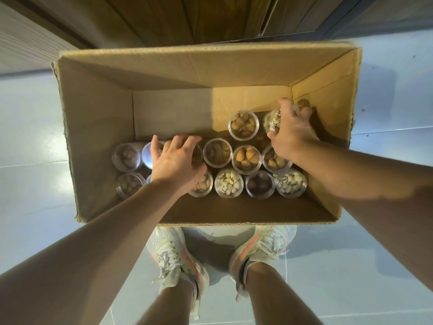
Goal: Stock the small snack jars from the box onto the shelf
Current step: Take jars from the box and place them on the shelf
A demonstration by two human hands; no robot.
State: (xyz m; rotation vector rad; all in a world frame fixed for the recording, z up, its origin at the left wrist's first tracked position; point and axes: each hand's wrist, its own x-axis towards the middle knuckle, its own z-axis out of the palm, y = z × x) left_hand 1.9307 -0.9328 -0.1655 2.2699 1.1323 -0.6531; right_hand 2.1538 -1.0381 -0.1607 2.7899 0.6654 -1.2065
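Observation:
An open cardboard box [98,127] stands on the floor below me, holding several small clear jars of nuts and snacks [246,159] in rows along its bottom. My right hand [291,134] grips a jar of pale nuts [271,121] near the box's far right corner, tilted and partly hidden by my fingers. My left hand [175,160] reaches down over the jars at the left middle, fingers curled round the top of one jar [195,152] that is mostly hidden beneath the hand. No shelf is in view.
Wooden panels [164,17] rise just behind the box. Pale floor tiles [28,137] surround it. My two feet in light sneakers [175,256] stand right at the box's near edge. The far left part of the box bottom is bare.

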